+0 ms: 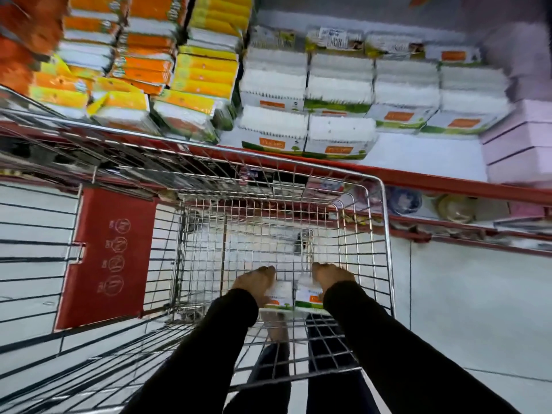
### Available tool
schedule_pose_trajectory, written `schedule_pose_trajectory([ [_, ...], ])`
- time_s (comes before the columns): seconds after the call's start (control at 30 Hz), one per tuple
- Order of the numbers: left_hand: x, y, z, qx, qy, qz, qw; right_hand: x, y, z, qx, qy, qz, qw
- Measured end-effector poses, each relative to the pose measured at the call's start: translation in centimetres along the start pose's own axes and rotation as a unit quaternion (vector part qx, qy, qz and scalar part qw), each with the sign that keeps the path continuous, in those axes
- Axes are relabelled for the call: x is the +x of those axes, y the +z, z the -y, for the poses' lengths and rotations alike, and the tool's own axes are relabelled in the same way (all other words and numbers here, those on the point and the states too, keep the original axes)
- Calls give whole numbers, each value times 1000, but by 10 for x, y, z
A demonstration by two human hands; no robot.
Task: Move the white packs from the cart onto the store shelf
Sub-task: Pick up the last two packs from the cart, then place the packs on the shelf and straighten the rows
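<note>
A shop aisle is showing here: a wire shopping cart (pixel 280 210) is standing against a red-edged store shelf (pixel 418 177) that is carrying stacked white packs (pixel 337 85) and orange and yellow packs (pixel 206 73).

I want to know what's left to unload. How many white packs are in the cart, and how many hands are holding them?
White packs in the cart: 2, left pack and right pack
Hands gripping them: 2, left hand and right hand
Total: 4
</note>
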State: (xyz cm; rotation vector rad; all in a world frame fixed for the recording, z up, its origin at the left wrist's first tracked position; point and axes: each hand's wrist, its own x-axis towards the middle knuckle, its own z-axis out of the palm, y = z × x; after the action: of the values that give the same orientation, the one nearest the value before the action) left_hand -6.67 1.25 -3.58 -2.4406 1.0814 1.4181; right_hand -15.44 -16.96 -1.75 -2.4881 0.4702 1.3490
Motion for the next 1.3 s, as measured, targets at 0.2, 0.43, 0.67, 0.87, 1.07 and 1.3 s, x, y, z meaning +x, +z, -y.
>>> schedule_pose_trajectory([
  [0.2, -48, -46, -6, -14, -27, -73, 997, -46, -29, 7, 21, -7, -92, 995],
  [0.43, -121, -120, -28, 6, -58, -213, 975, -137, -100, 4, 119, 16, -241, 963],
  [0.67, -162, -203, -93, 49, -11, -315, 948, -217, -170, -52, 167, 54, -405, 897],
  [0.87, -145, -255, -179, 50, 59, -370, 926, -233, -219, -126, 140, 96, -437, 883],
  [1.07, -89, -287, -249, 79, 55, -349, 932, -216, -249, -192, 110, 99, -413, 899],
  [1.3, -38, -294, -264, 122, -21, -358, 925, -171, -258, -209, 44, 50, -334, 940],
])
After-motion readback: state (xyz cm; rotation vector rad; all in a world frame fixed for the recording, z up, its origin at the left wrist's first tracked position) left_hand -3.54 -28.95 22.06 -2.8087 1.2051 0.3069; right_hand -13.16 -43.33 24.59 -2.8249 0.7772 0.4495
